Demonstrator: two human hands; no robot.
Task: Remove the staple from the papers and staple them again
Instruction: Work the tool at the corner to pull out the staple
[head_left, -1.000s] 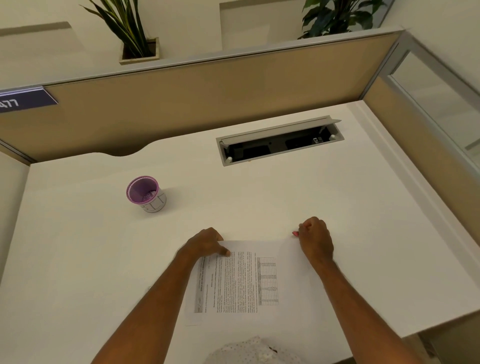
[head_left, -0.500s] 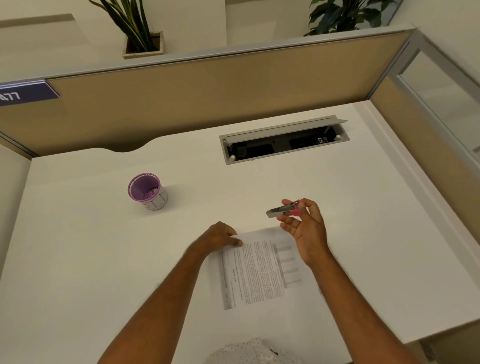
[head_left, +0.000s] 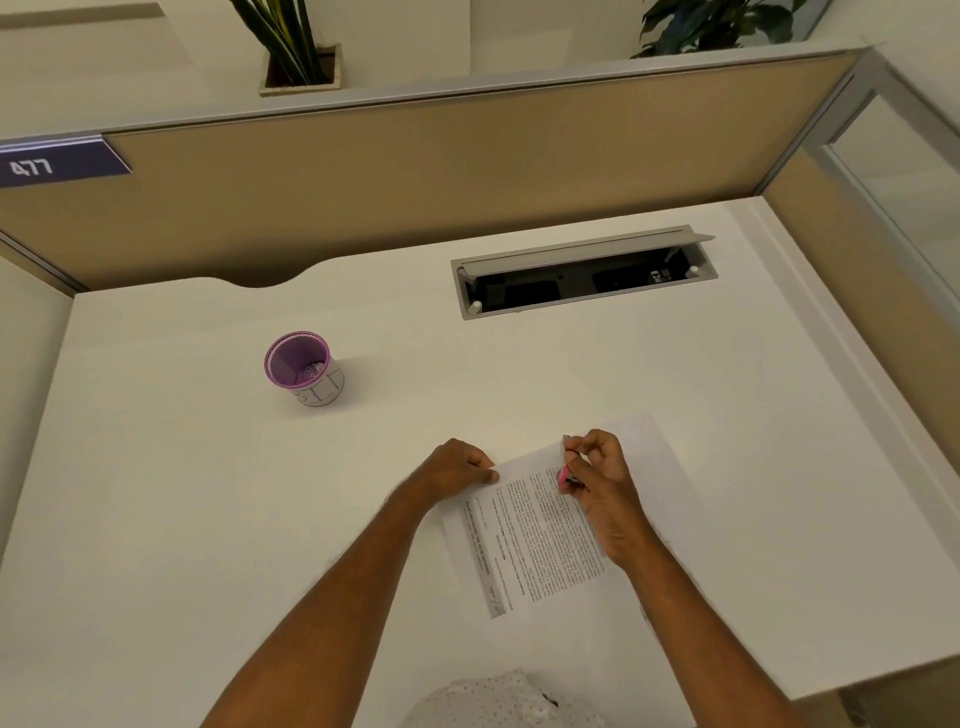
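Observation:
Printed papers (head_left: 535, 540) lie on the white desk (head_left: 727, 441), turned at an angle with their top corner pointing away from me. My left hand (head_left: 457, 470) pinches the papers' left corner against the desk. My right hand (head_left: 597, 473) is closed around a small pink and metal stapler (head_left: 565, 470), held over the upper part of the papers. Most of the stapler is hidden by my fingers, and no staple can be made out.
A purple-rimmed cup (head_left: 304, 371) with small clips inside stands at the left of the desk. An open cable tray (head_left: 582, 275) is set into the desk at the back. Beige partition walls (head_left: 415, 182) close the back and right sides.
The papers have rotated clockwise and shifted right. My right hand lifted the stapler off the desk, then brought it down over the papers' upper part. My left hand kept its corner grip.

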